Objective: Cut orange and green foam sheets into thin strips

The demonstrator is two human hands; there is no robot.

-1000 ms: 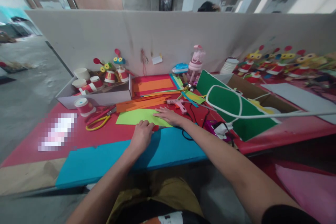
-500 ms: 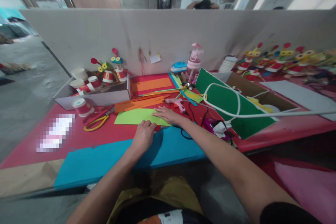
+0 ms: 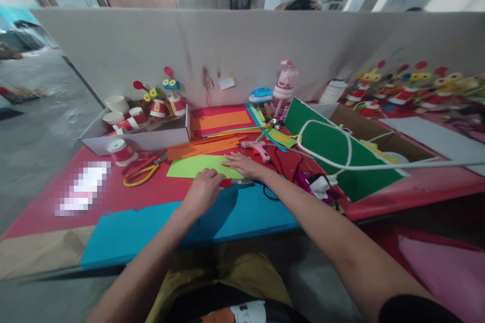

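Observation:
My right hand (image 3: 242,165) lies flat with fingers stretched over the right part of a lime green paper sheet (image 3: 189,166). My left hand (image 3: 204,189) is closed, its curled fingers at the sheet's near edge. A small bright red piece (image 3: 227,182) shows beside its fingertips; whether the fingers grip it is hidden. Under my right palm a thin grey edge (image 3: 242,180) peeks out, too little to name. Just beyond the right hand rests a pink glue gun (image 3: 256,150). Blue sheet material (image 3: 151,227) covers the table's front edge below both hands.
Scissors with yellow and red handles (image 3: 142,175) lie left of the sheet, near a paper cup (image 3: 121,152). Orange strips (image 3: 202,148) lie behind. A white box (image 3: 132,142) holds cup figures. At right are a green board (image 3: 322,136), a white cable (image 3: 397,165) and a pink bottle (image 3: 283,86).
My left hand has shifted slightly left and toward me, and the bright red piece now shows by its fingertips. My right hand stays on the green sheet.

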